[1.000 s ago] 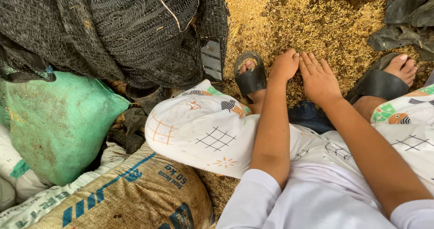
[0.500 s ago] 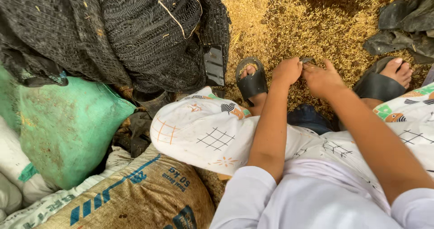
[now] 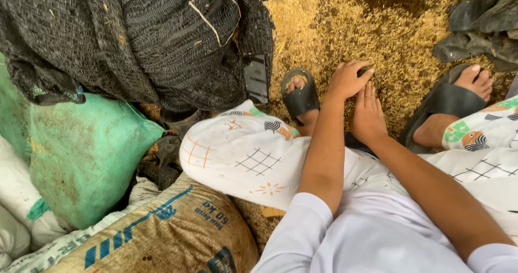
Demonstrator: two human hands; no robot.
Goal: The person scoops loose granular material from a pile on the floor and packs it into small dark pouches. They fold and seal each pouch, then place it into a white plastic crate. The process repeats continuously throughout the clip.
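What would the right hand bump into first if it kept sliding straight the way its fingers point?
The right hand points up the picture, so it would most likely meet the curled left hand just ahead, above the husk-covered ground. Depth is hard to judge.

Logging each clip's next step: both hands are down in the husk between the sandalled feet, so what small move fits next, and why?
Probably lifting the left hand a little. It is curled, knuckles up, on the golden husk, seemingly gathering some, while the right hand lies flat beside it, touching it. What the curled hand encloses is hidden.
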